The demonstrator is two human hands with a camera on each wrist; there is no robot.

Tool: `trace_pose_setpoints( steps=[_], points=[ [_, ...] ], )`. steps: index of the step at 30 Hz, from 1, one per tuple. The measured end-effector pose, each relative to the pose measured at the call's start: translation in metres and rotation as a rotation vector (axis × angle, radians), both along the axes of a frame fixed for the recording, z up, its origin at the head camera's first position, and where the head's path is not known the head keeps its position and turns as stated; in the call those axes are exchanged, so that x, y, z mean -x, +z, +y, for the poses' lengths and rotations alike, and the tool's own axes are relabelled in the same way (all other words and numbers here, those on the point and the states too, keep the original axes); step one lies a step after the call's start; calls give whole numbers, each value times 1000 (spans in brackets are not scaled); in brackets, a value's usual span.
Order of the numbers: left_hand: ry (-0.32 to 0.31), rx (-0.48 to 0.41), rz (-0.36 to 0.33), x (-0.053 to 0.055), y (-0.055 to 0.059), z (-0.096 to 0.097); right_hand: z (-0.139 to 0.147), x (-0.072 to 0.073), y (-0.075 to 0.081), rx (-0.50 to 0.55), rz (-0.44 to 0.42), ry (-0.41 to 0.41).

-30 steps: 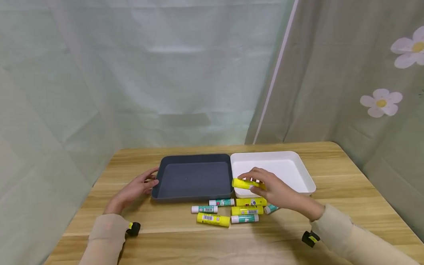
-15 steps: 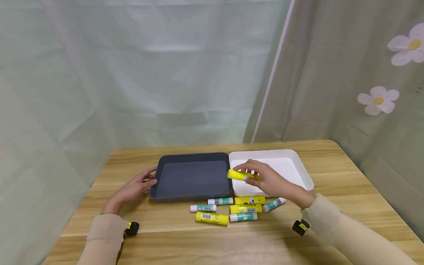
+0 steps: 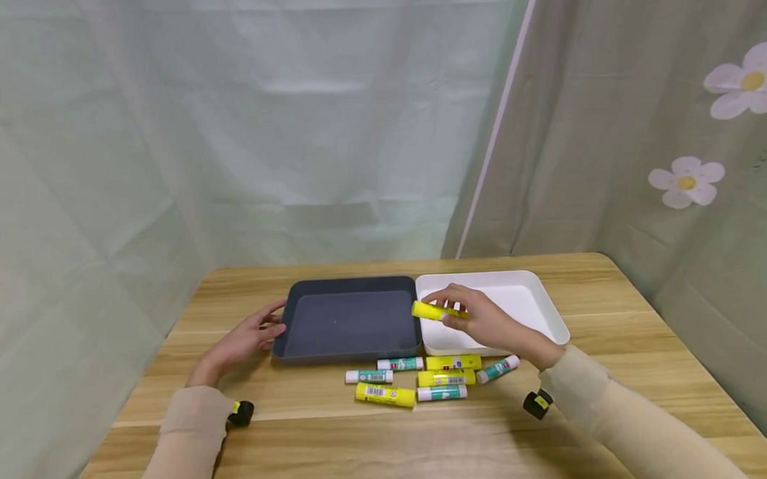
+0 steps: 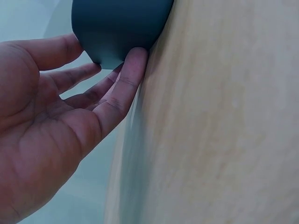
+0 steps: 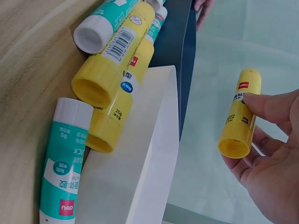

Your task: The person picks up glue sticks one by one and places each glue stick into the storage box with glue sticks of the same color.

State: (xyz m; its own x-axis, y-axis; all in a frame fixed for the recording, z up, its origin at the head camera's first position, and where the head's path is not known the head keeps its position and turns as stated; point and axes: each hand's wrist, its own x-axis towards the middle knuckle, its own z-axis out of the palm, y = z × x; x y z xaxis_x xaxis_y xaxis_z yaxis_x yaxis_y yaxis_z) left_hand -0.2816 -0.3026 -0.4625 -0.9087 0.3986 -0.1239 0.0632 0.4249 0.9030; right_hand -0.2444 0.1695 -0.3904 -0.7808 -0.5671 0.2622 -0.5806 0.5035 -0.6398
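Note:
My right hand (image 3: pixel 482 320) pinches a yellow glue stick (image 5: pixel 240 112) between thumb and fingers, raised above the left part of the white tray (image 3: pixel 551 325). The dark grey tray (image 3: pixel 355 324) touches the white one on its left. At its left end, my left hand (image 3: pixel 248 338) rests against the outer wall; in the left wrist view, extended fingers and the thumb touch the dark tray's side (image 4: pixel 121 28). In front of the trays lie three yellow glue sticks (image 3: pixel 385 395) and several smaller green-and-white glue sticks (image 3: pixel 497 369), close together.
The trays stand on a wooden table (image 3: pixel 343 459), well back from its near edge. A pale curtain (image 3: pixel 325 127) hangs behind the table, and a curtain with white flowers (image 3: pixel 686 182) is on the right.
My right hand has lifted the yellow glue stick slightly up and away from the others, uncovering a green glue stick below. In the last half second it barely moves. My left hand stays at the dark tray.

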Motion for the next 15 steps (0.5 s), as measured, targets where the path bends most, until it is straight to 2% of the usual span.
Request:
trace_pose_setpoints(
  steps=[8,15],
  points=[
    [-1,-10,1,0,0,0,0,9,0,3,51,-10],
    [9,-7,-5,0,0,0,-1,11,6,9,12,-26]
  ],
)
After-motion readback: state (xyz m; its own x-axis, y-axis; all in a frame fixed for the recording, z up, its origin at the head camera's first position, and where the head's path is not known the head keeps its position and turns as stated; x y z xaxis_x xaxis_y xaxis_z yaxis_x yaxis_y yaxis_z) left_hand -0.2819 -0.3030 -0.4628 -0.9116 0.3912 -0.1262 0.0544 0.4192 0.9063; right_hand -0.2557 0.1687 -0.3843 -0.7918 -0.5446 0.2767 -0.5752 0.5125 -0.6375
